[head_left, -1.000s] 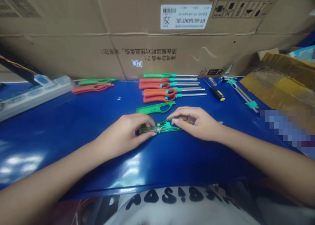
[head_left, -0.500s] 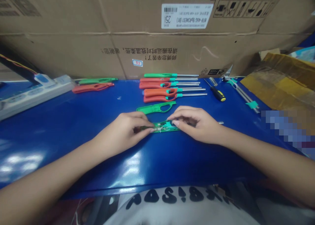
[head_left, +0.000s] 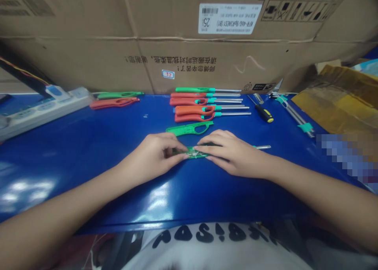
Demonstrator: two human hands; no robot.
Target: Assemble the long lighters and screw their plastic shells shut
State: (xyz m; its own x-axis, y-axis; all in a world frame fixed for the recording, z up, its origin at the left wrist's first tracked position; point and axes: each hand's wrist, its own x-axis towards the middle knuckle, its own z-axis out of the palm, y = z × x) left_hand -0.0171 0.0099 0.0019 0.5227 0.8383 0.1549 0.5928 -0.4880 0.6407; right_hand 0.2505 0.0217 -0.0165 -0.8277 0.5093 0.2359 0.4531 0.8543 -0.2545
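Observation:
An opened green gas lighter [head_left: 192, 153] lies on the blue tabletop, its inner parts and a thin pale wire showing between my hands. My left hand [head_left: 156, 152] pinches its left end between thumb and fingers. Over the middle and right part rests my right hand [head_left: 233, 151], its fingers along the top edge and its thumb at the near side, covering much of the body. The lighter's metal tube [head_left: 262, 147] sticks out past the right hand. Just behind is a loose green half shell [head_left: 180, 130], hollow side up.
Behind lie several assembled lighters [head_left: 193, 110] with orange, red and green handles. Handle shells [head_left: 115, 102] and a power strip [head_left: 44, 112] are at left. To the right are a screwdriver [head_left: 265, 113], metal tubes [head_left: 297, 114] and yellow packaging [head_left: 333, 97]. A cardboard box [head_left: 103, 61] stands behind.
My right hand has shifted left over the lighter's middle, its fingers now flatter and covering the turquoise part. More of the metal tube shows. My left hand keeps its pinch; the view moved slightly.

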